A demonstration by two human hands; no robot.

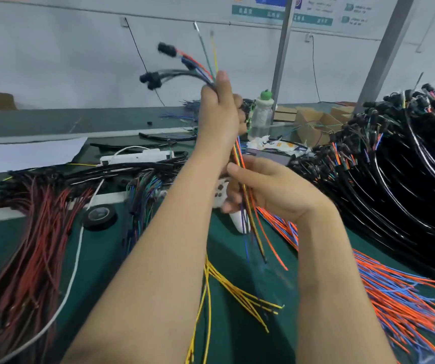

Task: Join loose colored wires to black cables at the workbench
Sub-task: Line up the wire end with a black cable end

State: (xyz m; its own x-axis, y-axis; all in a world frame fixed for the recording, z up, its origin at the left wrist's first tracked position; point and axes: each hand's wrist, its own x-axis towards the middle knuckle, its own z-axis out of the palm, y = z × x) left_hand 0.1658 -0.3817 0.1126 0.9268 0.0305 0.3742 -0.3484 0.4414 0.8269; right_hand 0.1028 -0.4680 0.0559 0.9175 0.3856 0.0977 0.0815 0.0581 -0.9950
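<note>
Coloured insulated wires point(240, 153), gathered into 1 thin bundle, are running upright through 2 hands above the dark green bench mat point(158, 119). The left hand point(219, 109) is gripping the bundle high up, fingers curled tight round it. Above that fist the wires are fanning out: 4 blurred black plug connectors point(153, 80) are arching away to the left, while 2 single wires, 1 green point(203, 51) and 1 yellow point(214, 53), are standing almost straight up. The right hand point(271, 190) is sitting lower, just beside the left wrist, its thumb and fingers closing round the hanging part of the same bundle. Below it, orange, yellow and blue tails are dangling toward the mat. 1 big heap of glossy black cables point(400, 185) is lying to the right, with 1 spread of orange and blue loose wires point(395, 298) in front of it and 1 fan of yellow loose wires point(237, 292) between the forearms. Lying on the left are 1 mass of dark red wires point(35, 232), 1 roll of black tape point(99, 215) and 1 white paper sheet point(27, 153).
</note>
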